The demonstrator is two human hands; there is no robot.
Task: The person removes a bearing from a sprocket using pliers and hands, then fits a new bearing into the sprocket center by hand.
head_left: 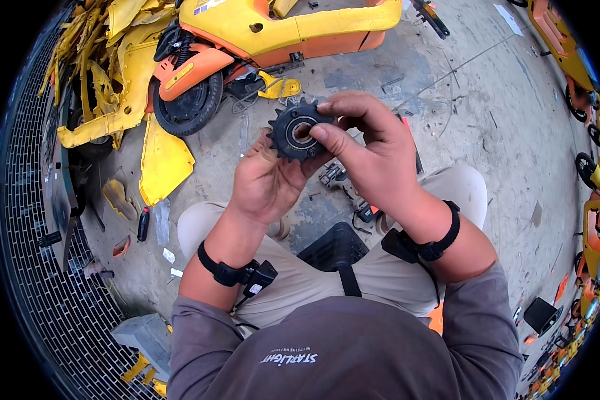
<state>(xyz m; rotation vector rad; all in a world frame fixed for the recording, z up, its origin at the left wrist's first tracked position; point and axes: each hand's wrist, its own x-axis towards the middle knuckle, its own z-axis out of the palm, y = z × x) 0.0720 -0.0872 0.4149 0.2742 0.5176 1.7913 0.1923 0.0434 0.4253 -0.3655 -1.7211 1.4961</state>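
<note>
A dark toothed sprocket (288, 131) with a round bore at its centre is held up in front of me, its face turned toward me. My left hand (267, 177) supports it from below and the left, fingers partly hidden behind it. From the right, my right hand (370, 143) grips its rim, with the thumb on the face beside the bore and the index finger on the top edge. Below the hands, between my legs, some metal tool or part (332, 175) and a power tool (365, 211) lie on the floor, partly hidden.
A yellow and orange scooter (280, 33) lies ahead, its black wheel (192, 105) toward the left. Broken yellow panels (107, 67) are heaped at the far left. A dark bottle (143, 224) stands near a yellow panel (163, 160). More scooters (592, 220) line the right side.
</note>
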